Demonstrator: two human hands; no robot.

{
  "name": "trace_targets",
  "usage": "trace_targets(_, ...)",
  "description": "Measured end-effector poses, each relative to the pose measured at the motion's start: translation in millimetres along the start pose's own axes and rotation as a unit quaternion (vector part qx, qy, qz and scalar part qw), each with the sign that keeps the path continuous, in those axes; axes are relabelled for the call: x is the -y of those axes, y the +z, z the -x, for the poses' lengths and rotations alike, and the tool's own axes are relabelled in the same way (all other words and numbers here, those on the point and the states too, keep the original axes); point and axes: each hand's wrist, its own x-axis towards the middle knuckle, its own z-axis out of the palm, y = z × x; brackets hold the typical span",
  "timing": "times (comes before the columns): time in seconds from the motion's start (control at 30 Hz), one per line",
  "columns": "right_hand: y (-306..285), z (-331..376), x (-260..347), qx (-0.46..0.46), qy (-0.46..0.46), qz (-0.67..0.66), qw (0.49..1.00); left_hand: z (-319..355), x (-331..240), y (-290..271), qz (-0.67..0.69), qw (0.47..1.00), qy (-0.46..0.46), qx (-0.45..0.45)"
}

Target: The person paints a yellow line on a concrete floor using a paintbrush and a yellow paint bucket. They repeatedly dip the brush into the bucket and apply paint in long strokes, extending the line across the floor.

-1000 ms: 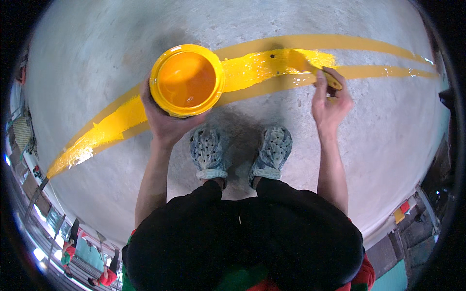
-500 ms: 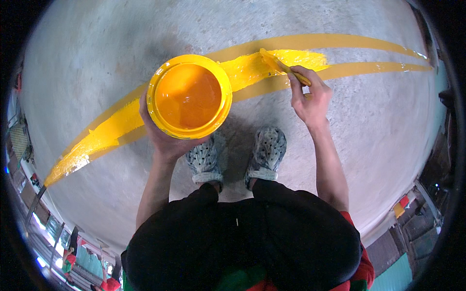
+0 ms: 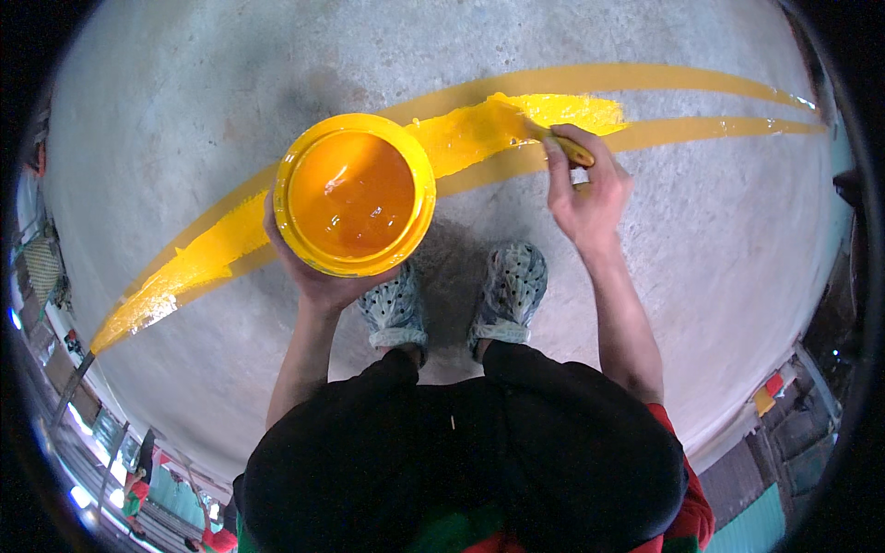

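My left hand [image 3: 318,284] is wrapped round the near left side of a yellow bucket [image 3: 284,198], its far fingers hidden beneath. Glossy orange-yellow paint [image 3: 350,207] lies inside the bucket. To the right, my right hand [image 3: 595,198] pinches the handle of a paintbrush [image 3: 576,152]. The brush's coated bristles rest against a wet yellow painted band [image 3: 461,138] on the floor. Two tan strips that look like masking tape edge this band, a far strip [image 3: 590,76] and a near strip [image 3: 701,129]. Part of the band is behind the bucket.
The grey concrete floor [image 3: 230,120] spreads all around. My feet, in covered clogs [image 3: 512,281] with holes, stand just on the near side of the band. Other people in red and green show small at the lower left rim. Stacked items line the right rim.
The bucket has come slightly toward me, and the shine on its paint has shifted. The brush stays at nearly the same place on the band, its handle a little moved.
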Motion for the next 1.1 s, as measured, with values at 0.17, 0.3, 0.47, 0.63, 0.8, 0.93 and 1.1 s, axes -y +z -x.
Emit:
trace_targets(0.17,29,18,6,0.084,0.084,-0.079,0.990,17,16,-6,-0.026,0.998,-0.053,-0.003)
trace_targets(0.3,-15,-4,-33,-0.001,0.164,0.053,0.985,25,26,-19,-0.046,0.997,-0.057,-0.009)
trace_targets(0.47,-26,-4,-30,-0.033,0.025,0.115,0.993,27,27,-15,-0.042,0.996,-0.078,-0.012)
trace_targets(0.63,25,27,4,0.070,0.010,-0.044,0.997,19,18,-11,-0.025,0.997,-0.074,0.002)
trace_targets(0.8,3,7,-18,0.004,0.055,0.052,0.997,19,16,-10,-0.028,0.999,-0.038,0.010)
trace_targets(0.93,-6,4,-12,0.007,0.050,0.087,0.995,21,19,-12,-0.020,0.999,-0.046,0.003)
trace_targets(1.1,44,42,30,0.124,-0.035,-0.035,0.991,15,15,-27,-0.301,0.944,-0.020,0.136)
